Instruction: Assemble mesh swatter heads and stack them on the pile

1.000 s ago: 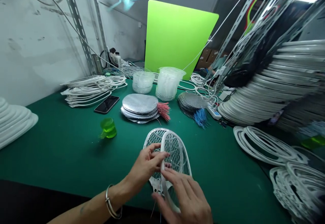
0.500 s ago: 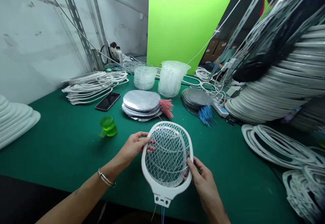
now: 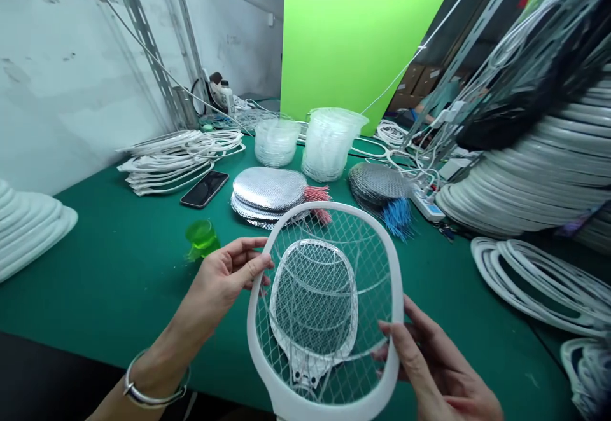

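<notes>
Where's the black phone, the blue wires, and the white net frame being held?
Flat black phone [image 3: 205, 189]: head view, screen.
Thin blue wires [image 3: 397, 215]: head view, bundle's middle.
Held white oval net frame [image 3: 396, 278]: head view, rim.

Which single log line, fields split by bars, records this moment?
left hand: holds frame | right hand: holds frame | racket head: behind frame | phone: on table

A scuffed, pale wall [image 3: 71, 71] runs along the left, with slotted metal uprights [image 3: 143, 42] before it. A bright green panel [image 3: 353, 39] stands behind the green-topped desk [image 3: 119, 268]; cardboard boxes [image 3: 415, 84] sit in the dim area beyond.
</notes>
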A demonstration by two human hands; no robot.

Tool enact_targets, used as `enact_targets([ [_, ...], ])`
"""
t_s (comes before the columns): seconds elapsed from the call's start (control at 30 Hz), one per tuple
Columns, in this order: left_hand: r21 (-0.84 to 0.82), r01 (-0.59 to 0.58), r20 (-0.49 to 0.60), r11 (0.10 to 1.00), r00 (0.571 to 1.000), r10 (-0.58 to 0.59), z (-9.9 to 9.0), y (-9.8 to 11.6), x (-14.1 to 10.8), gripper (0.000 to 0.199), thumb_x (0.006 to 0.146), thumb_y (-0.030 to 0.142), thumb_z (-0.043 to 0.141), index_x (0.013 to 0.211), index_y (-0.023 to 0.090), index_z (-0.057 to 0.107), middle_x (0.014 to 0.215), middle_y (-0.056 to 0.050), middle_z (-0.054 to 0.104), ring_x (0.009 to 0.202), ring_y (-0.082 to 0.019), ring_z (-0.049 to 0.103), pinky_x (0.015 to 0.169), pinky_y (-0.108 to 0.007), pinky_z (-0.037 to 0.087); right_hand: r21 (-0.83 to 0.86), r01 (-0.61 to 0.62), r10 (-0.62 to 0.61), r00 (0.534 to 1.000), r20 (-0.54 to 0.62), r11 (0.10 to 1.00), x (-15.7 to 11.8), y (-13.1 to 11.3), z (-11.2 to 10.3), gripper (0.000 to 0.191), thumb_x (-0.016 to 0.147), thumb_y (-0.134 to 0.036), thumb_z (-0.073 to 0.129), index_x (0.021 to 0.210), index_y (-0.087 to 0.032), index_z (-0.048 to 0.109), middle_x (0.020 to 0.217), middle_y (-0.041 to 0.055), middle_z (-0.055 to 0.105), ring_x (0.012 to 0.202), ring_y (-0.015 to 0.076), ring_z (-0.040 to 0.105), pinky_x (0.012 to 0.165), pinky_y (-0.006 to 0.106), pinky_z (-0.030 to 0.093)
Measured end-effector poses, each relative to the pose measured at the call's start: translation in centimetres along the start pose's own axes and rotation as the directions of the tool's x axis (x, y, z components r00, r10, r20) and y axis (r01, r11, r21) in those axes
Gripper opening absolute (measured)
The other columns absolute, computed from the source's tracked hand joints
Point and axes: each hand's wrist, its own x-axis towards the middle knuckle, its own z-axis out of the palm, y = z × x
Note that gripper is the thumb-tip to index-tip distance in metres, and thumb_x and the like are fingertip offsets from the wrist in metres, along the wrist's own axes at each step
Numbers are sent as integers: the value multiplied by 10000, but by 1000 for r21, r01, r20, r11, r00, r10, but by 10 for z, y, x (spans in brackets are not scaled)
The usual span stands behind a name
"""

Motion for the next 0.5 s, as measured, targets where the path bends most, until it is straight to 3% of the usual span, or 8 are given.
enact_targets([
  [0.13, 2, 17, -6, 1000, 1000, -17, 7, -4, 6, 462, 711, 424, 781, 1064, 148, 669, 847, -55, 718, 646, -157, 655, 601, -273, 556, -14, -66, 67, 993, 93, 998, 18, 17, 1, 751, 620, -625, 754, 1190, -160, 604, 827, 63, 713, 650, 218, 655, 523, 290, 570],
  [0.33, 65, 84, -59, 994, 995, -80, 3, -43, 25, 478, 707, 438, 761, 1053, 116, 692, 884, -82, 727, 748, -187, 664, 666, -287, 548, -28, -134, 136, 952, 273, 991, 44, 62, 21, 681, 695, -625, 700, 1194, -179, 575, 1101, 104, 670, 791, 236, 676, 615, 318, 574],
  [0.4, 124, 66, -71, 990, 996, -58, 1, -50, 29, 446, 722, 444, 741, 1030, 123, 708, 906, -84, 734, 804, -205, 670, 672, -277, 540, -63, -110, 123, 953, 278, 992, 49, 68, 21, 650, 725, -621, 675, 1214, -205, 573, 1151, 95, 652, 814, 232, 675, 619, 310, 565],
  [0.5, 200, 44, -38, 979, 999, -38, 4, -54, 37, 389, 755, 450, 699, 987, 138, 729, 918, -82, 742, 859, -233, 680, 669, -275, 543, -178, -84, 123, 968, 219, 980, 56, 71, 14, 655, 721, -655, 650, 1196, -207, 609, 1032, 82, 689, 817, 241, 669, 618, 306, 552],
])
